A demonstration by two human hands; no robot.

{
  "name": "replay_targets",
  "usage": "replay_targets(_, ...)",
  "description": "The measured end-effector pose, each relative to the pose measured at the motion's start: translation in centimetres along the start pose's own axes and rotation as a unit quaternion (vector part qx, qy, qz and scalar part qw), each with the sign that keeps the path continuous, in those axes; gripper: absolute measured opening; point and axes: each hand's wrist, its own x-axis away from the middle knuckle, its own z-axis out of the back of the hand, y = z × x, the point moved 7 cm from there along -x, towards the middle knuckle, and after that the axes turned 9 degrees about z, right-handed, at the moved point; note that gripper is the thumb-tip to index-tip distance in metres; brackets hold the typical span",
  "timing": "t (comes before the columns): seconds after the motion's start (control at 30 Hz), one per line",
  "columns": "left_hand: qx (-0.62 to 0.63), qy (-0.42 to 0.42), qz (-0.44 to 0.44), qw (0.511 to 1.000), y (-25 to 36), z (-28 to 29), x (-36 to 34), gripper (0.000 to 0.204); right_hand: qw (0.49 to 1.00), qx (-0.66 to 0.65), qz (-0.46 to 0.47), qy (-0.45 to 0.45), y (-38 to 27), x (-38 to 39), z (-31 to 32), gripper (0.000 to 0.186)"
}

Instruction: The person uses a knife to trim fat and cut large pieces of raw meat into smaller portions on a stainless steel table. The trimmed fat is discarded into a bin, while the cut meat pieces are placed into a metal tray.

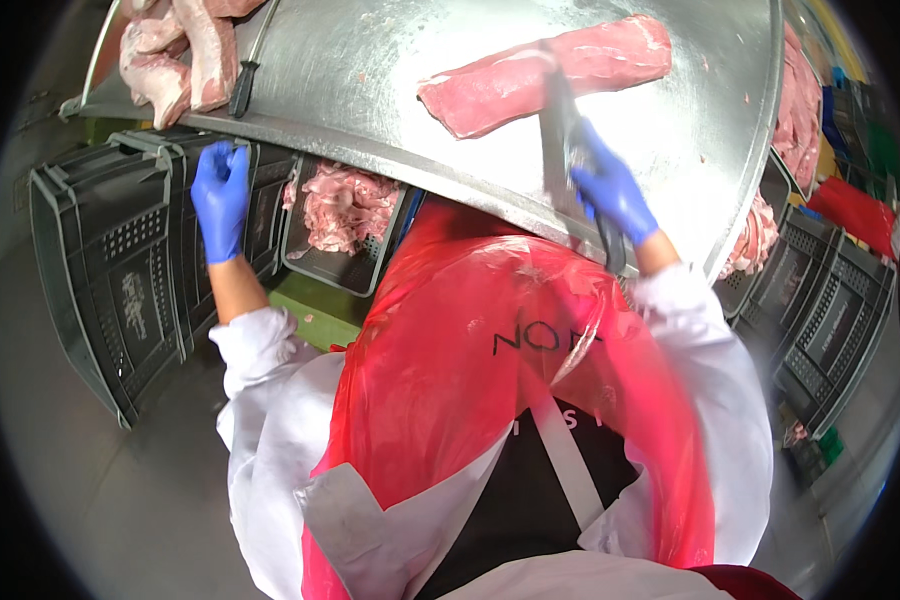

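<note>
A long pink meat piece (600, 60) lies on the steel table (350, 70). Below it, my gloved right hand (610, 185) is closed around a long, motion-blurred tool, apparently a knife (560, 120), whose upper part crosses in front of the meat; whether they touch I cannot tell. My gloved left hand (220, 200) hovers near the table's front edge, fingers curled, their inside hidden. A thin rod with a black handle (242, 90) lies beside several thick meat pieces (210, 60) at the top left.
Grey crates (90, 260) stand at the left. A bin of meat scraps (340, 210) sits under the table edge, above a green surface (305, 310). At the right are more meat (800, 110), a red item (855, 215) and grey crates (810, 330).
</note>
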Motion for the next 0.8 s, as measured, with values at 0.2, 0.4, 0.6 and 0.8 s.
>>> replay_targets(0.2,0.106,-0.186,-0.126,0.969,14.0,-19.4,-3.0,0.038,0.988,-0.135,-0.079,0.009,-0.7,10.6,-2.0,0.08)
replay_targets(0.4,-0.151,-0.295,-0.36,0.872,19.7,-39.1,1.3,0.031,0.96,-0.142,0.004,0.24,-1.9,5.8,3.3,0.086)
replay_targets(0.6,0.05,-0.413,-0.26,0.871,19.3,-41.1,-3.4,0.019,0.956,-0.161,0.073,0.233,-1.0,-7.9,1.1,0.081)
replay_targets(0.8,-0.021,-0.447,-0.265,0.854,20.2,-40.6,-5.6,0.019,0.989,0.065,0.067,0.115,-4.9,-9.2,-3.7,0.078)
